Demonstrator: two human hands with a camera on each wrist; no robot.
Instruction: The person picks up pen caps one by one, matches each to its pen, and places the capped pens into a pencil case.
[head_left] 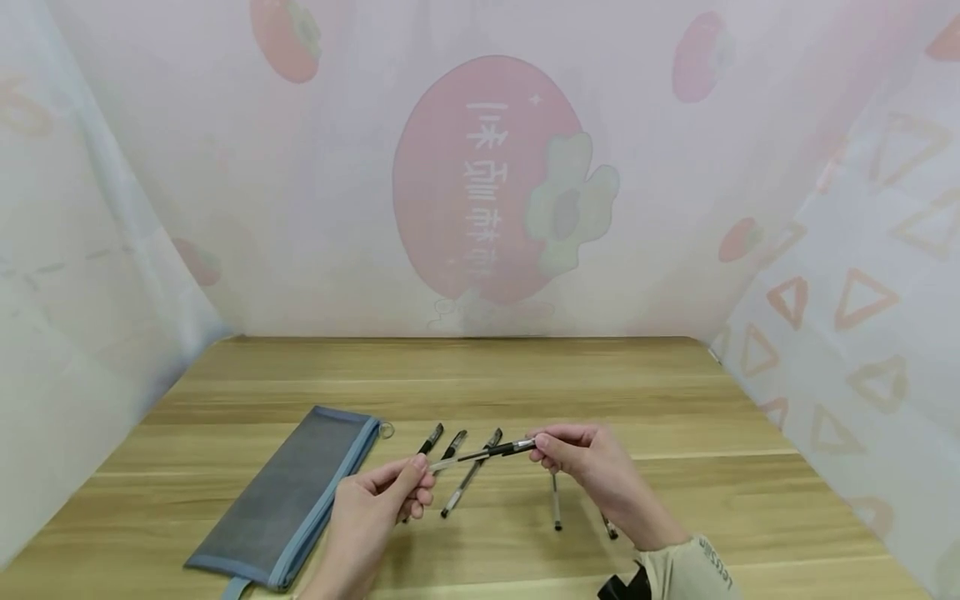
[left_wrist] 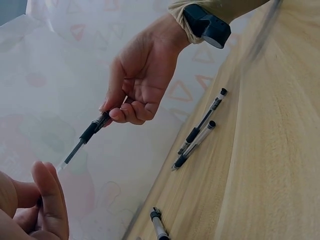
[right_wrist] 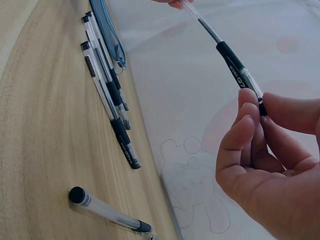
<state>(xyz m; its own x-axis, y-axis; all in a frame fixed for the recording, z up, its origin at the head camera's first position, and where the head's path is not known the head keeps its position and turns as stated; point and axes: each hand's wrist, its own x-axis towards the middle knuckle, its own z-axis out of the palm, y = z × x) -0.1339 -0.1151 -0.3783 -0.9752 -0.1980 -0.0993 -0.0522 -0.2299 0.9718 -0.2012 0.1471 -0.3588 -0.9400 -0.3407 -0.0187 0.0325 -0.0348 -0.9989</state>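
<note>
A clear gel pen [head_left: 513, 447] with a black grip and cap is held in the air between both hands, its dark refill showing through the barrel. My left hand [head_left: 378, 496] pinches the clear tail end between thumb and fingers. At the other end my right hand [right_wrist: 270, 145] pinches the tip of the cap; the right wrist view shows "G7" lettering on the black part. Below lie several similar capped pens, one slanting pen [head_left: 459, 490] just under the held one. Another pen [head_left: 557, 504] lies beneath the right hand, partly hidden by it.
A grey mesh pencil case [head_left: 277, 492] with blue edging and a zip lies left of the left hand, a small metal ring [head_left: 387, 430] at its upper corner. The wooden table [head_left: 637, 383] meets printed cloth hangings [head_left: 337, 208] behind and on both sides.
</note>
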